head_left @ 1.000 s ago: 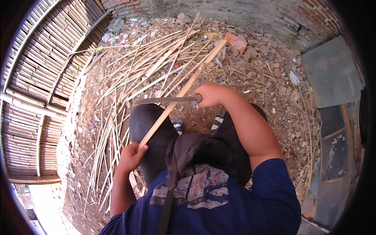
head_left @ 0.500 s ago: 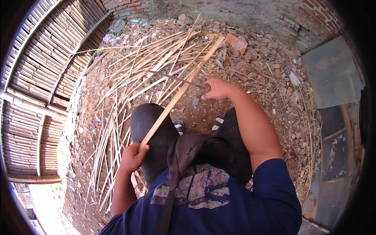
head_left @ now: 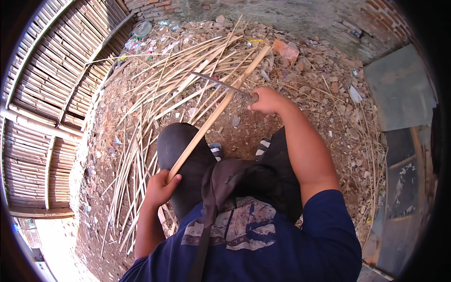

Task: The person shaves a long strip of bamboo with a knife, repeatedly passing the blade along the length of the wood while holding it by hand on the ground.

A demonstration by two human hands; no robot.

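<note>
Moved farther from the body than a second ago, the bare right hand [head_left: 268, 100] closes its fingers around the handle end of a long, dark, narrow metal blade [head_left: 217, 81], which crosses a long, flat, pale wooden strip [head_left: 205, 128] beyond its middle (contact is unclear). Bare left hand [head_left: 160, 189] fingers curl firmly round the strip's near end, beside the black-trousered left leg [head_left: 174, 138].

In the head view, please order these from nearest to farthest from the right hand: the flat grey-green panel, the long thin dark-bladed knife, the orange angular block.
1. Long thin dark-bladed knife: held in the right hand, pointing left.
2. Orange angular block: ahead, slightly right.
3. Flat grey-green panel: far right side.
</note>
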